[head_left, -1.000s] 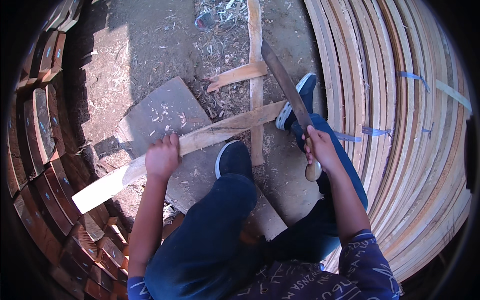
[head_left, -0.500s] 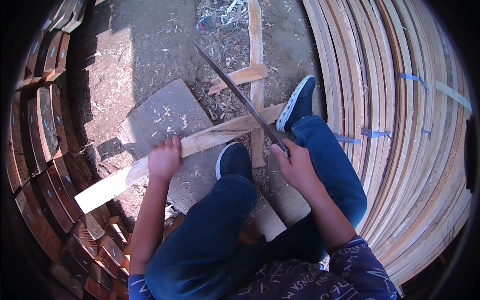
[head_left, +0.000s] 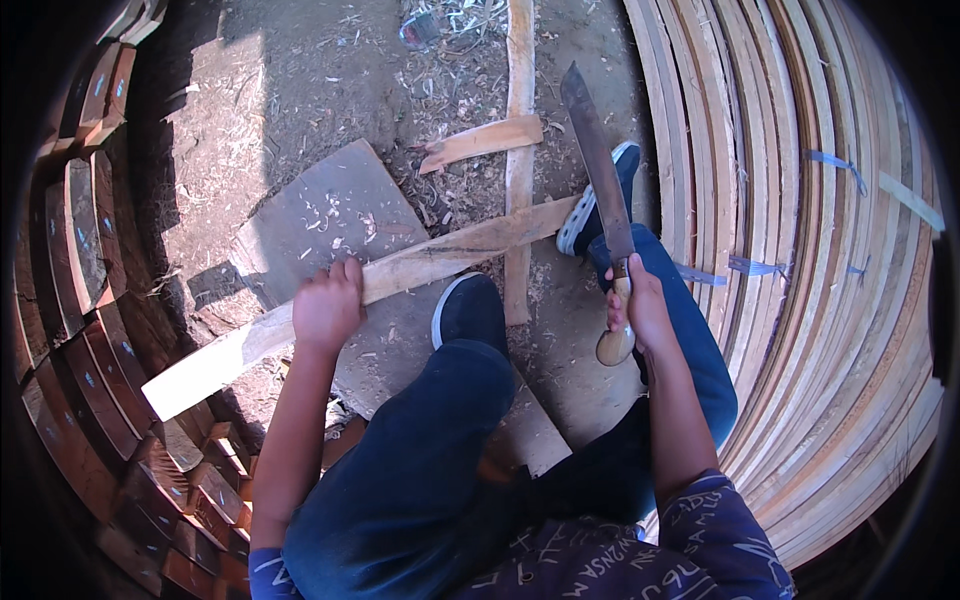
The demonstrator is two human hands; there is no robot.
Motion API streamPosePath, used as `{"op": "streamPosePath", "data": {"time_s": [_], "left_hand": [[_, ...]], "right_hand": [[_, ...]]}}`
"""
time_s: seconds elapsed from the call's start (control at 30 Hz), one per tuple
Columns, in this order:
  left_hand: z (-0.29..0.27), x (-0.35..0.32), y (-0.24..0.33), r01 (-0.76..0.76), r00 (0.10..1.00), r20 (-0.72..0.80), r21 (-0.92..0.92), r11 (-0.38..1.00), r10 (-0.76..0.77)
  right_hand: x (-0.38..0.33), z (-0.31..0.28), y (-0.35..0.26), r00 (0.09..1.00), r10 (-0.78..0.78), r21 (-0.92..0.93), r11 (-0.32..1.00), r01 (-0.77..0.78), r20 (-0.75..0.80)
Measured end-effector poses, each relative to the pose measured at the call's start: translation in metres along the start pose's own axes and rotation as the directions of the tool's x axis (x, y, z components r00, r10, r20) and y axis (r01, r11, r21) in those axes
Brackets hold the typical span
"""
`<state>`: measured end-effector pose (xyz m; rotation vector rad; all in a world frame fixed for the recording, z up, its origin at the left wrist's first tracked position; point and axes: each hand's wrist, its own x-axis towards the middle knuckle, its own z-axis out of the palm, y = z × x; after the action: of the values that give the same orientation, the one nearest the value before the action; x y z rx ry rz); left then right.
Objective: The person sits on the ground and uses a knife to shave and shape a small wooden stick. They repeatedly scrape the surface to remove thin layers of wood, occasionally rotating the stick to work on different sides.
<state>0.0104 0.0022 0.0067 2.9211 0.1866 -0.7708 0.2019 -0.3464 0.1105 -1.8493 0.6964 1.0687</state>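
Observation:
A long pale plank [head_left: 430, 265] lies slantwise before me, its bright end at lower left and its far end by my right shoe. My left hand [head_left: 329, 305] is closed over the plank's upper edge, left of the middle. In my right hand [head_left: 642, 305] is a machete [head_left: 602, 175], gripped by its wooden handle. The blade points away from me, raised over my right shoe and apart from the plank. Under the plank runs a narrow wooden strip [head_left: 518, 180], and a short wood piece [head_left: 485, 142] lies across that strip.
A grey board [head_left: 335, 225] rests on the ground under the plank. Stacked brown timber [head_left: 90, 370] lines the left side; long boards [head_left: 760, 330] tied with blue strips curve along the right. My shoes [head_left: 472, 310] flank the plank. Wood shavings and a clear plastic item [head_left: 420, 30] lie ahead.
My right hand has turned the machete from slanting left over the plank to pointing nearly straight ahead, further right. The left hand stays on the plank.

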Motion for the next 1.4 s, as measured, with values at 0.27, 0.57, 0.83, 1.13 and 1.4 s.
{"op": "streamPosePath", "data": {"time_s": [0.27,0.57,0.83,1.13,1.4], "left_hand": [[0.001,0.005,-0.004,-0.043,0.999,-0.019,0.037,0.998,0.043],[0.004,0.005,-0.004,-0.057,0.993,-0.099,0.038,0.998,0.060],[-0.001,0.005,-0.003,-0.032,0.999,0.003,-0.023,0.999,0.032],[0.002,0.005,-0.006,-0.032,0.999,-0.015,0.001,0.999,0.032],[0.001,0.005,-0.006,-0.033,0.999,-0.036,-0.001,0.999,0.033]], "right_hand": [[0.016,-0.008,-0.040,0.928,0.349,-0.285,0.910,-0.301,0.134],[0.015,-0.013,-0.043,0.815,0.557,-0.263,0.820,-0.509,0.158],[0.011,-0.017,-0.038,0.925,0.376,-0.204,0.911,-0.358,0.051],[0.008,-0.013,-0.062,0.976,0.216,-0.047,0.975,-0.217,-0.021],[0.000,-0.025,-0.055,0.872,0.478,-0.354,0.838,-0.415,0.110]]}}
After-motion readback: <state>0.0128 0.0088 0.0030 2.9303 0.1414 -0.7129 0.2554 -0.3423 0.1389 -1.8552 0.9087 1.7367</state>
